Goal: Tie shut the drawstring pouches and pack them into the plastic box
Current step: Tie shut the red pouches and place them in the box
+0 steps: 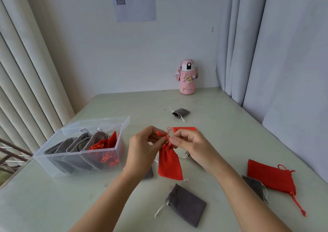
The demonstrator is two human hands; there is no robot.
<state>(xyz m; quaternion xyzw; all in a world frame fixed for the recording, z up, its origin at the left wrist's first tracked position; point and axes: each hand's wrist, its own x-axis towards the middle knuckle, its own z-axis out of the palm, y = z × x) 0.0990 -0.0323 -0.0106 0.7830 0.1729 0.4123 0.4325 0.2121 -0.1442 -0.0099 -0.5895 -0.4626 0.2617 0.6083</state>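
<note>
red pouch [169, 162]: hung neck-up from your fingers over the middle of the tabletop [221, 125]. The body dangled free, so the cord could cinch the mouth.
drawstring [168, 130]: red, looped up between both hands. The knot looked unfinished, at a guess.
left hand [142, 148]: you pinched one cord end, fingers curled round it.
right hand [190, 147]: you pinched the cord just above the neck, thumb and forefinger closed, likely pulling against the left.
plastic box [46, 162]: sat by the left edge with its lid [99, 123] flipped back, close enough for a quick drop. Grey and red pouches stood filed inside.
grey pouch [186, 205]: lay flat near the front edge, apparently untied.
second red pouch [271, 176]: lay toward the right edge, overlapping another grey one.
small grey pouch [180, 113]: lay further back, well apart.
pink bottle [187, 77]: stood at the far edge, out of your way.
</note>
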